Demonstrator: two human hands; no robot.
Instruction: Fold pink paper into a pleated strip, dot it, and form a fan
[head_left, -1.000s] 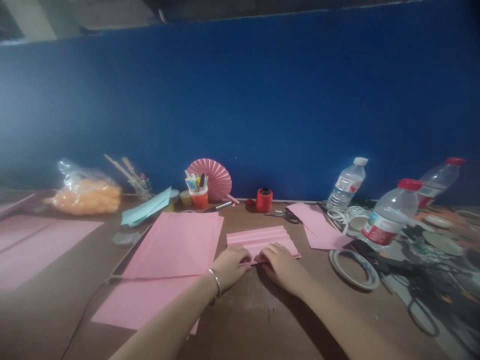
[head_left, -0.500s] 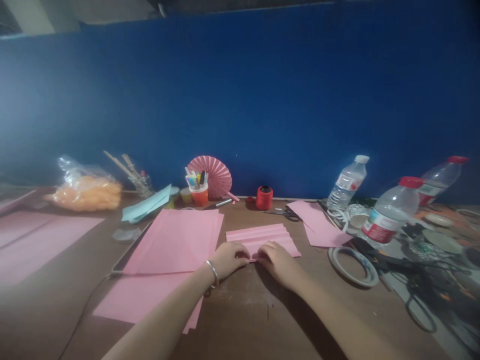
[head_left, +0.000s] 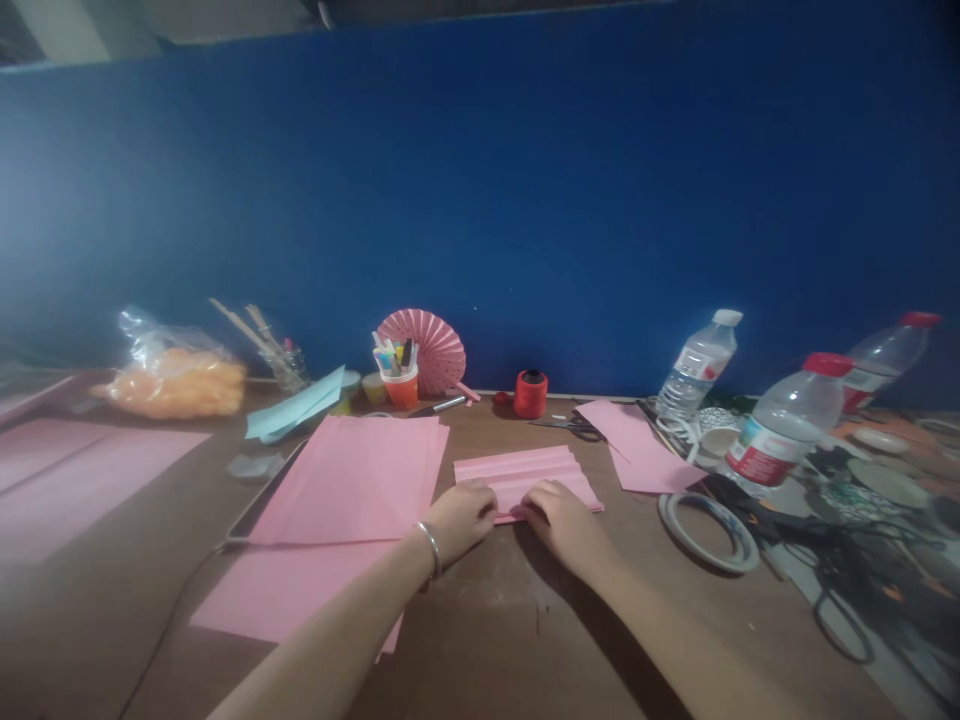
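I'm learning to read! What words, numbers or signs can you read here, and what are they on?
None can be read.
White-capped bottle's label: too blurred.
Front red-capped bottle's label: too blurred.
Back red-capped bottle's label: too blurred.
Pleated pink paper: no writing shows on it.

A red-and-white label (head_left: 763, 455) is borne by the near red-capped plastic bottle (head_left: 796, 408) at right; labels are also carried by the white-capped plastic bottle (head_left: 709, 342) and the far red-capped bottle (head_left: 891, 352), but no print can be read.
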